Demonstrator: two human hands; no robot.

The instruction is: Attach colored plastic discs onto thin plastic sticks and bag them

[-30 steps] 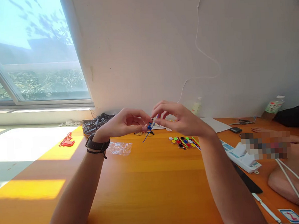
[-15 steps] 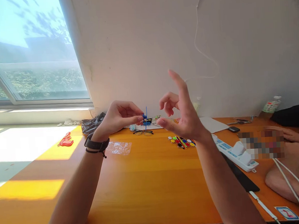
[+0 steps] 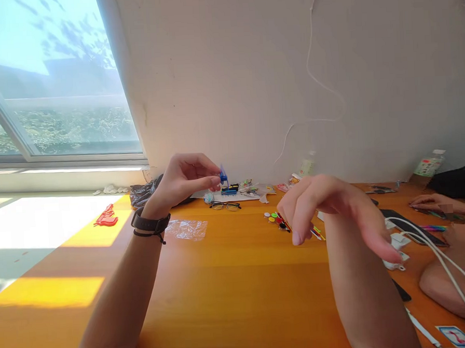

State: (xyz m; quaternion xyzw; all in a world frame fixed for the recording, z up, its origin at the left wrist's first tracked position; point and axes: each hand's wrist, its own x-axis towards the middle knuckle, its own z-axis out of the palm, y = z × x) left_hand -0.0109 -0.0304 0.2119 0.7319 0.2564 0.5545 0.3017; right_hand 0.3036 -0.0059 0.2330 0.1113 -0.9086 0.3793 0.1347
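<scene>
My left hand (image 3: 191, 177), with a dark watch on its wrist, pinches a small blue plastic piece (image 3: 223, 176) between thumb and fingertips, raised above the table. A thin blue blade or rod on this piece is blurred, and the fingers partly hide the rest. My right hand (image 3: 331, 202) hangs open and palm down at the right, thumb and fingers apart, with nothing in it. Beneath its fingers lie several coloured discs (image 3: 273, 218) and thin coloured sticks (image 3: 316, 234), partly covered by the hand.
Eyeglasses (image 3: 225, 206) and a clear plastic bag (image 3: 186, 229) lie mid-table. A red pistol-shaped piece (image 3: 107, 217) is at the left, near a black bag (image 3: 145, 191). At the right are white cables (image 3: 441, 254), a bottle (image 3: 430, 164) and another person's hand (image 3: 431, 202).
My right hand has swung down and to the right, turning from fingers up to palm down. The blue piece's thin part, upright before, is now tilted and blurred. My left hand keeps its pinch.
</scene>
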